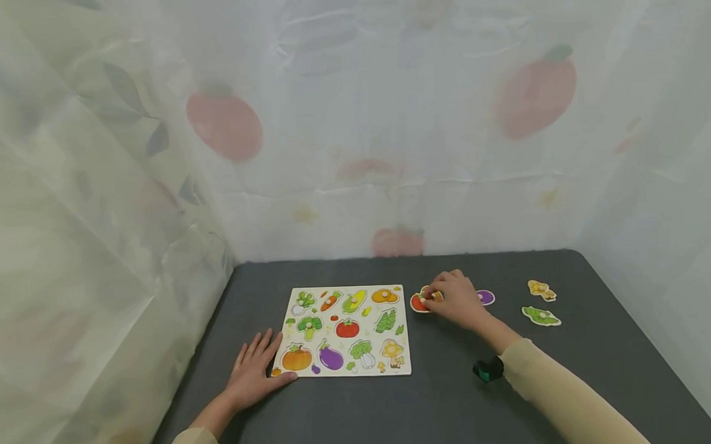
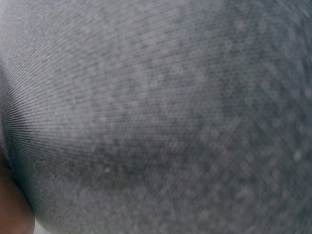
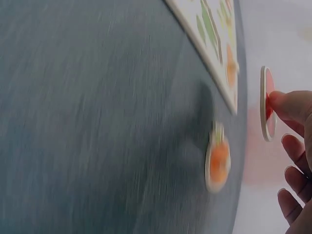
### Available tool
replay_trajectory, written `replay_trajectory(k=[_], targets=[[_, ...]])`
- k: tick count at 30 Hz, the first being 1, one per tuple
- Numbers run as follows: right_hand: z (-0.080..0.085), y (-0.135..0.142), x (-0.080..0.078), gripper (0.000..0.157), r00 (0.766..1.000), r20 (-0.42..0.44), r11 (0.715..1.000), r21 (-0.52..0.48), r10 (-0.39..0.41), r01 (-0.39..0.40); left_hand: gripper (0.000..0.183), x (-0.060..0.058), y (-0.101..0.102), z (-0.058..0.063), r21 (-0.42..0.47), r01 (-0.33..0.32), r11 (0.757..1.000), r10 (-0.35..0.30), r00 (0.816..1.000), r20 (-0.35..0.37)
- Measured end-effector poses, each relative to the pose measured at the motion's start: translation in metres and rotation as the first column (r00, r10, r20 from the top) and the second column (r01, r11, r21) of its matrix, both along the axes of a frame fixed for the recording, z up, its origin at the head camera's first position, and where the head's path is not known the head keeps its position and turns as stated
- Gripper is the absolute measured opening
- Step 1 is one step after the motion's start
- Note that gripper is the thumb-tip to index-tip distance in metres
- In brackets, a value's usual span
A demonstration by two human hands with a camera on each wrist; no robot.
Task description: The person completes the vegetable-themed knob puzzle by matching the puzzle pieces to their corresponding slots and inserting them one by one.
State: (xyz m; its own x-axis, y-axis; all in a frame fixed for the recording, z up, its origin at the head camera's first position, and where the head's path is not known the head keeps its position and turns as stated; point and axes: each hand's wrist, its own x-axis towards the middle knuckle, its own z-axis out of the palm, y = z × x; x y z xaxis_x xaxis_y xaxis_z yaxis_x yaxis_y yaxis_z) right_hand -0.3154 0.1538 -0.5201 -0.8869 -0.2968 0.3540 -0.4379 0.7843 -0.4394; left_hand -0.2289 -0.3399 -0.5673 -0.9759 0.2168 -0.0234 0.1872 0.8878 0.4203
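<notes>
My right hand (image 1: 457, 301) pinches a flat tomato puzzle piece (image 1: 418, 303) between thumb and fingers, just right of the puzzle board (image 1: 369, 372). In the right wrist view the tomato piece (image 3: 263, 105) stands almost edge-on, held off the table. An orange piece with a green top (image 3: 219, 163), blurred, lies on the table below it. My left hand (image 1: 252, 376) lies flat with fingers spread at the board's left edge, thumb along its lower left corner. The white board carries pictures of vegetables in rows.
A purple piece (image 1: 485, 297) lies partly behind my right hand. Farther right are a yellow mushroom piece (image 1: 541, 290) and a green pea-pod piece (image 1: 541, 316). The dark grey table (image 1: 362, 418) is bordered by pale printed curtains (image 1: 352, 117) at the back and sides.
</notes>
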Motion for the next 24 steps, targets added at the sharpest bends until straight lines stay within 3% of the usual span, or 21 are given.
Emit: replay_trajectory(k=[11,17,24], targets=[[-0.005,-0.085,0.001,0.008,0.993,0.066,0.992,0.061,0.103,-0.107,0.107,-0.001,-0.001,0.0,-0.019,0.003,1.0,-0.003,1.0,0.004],[-0.01,-0.116,0.0,0.009,0.989,0.065,0.984,0.117,0.13,-0.137,0.105,0.001,0.001,0.001,-0.007,0.008,1.0,-0.008,0.999,-0.033],[-0.015,-0.143,-0.001,0.009,0.986,0.102,0.984,0.101,0.135,-0.145,0.106,0.001,0.001,0.003,-0.036,0.005,0.999,-0.006,1.0,-0.025]])
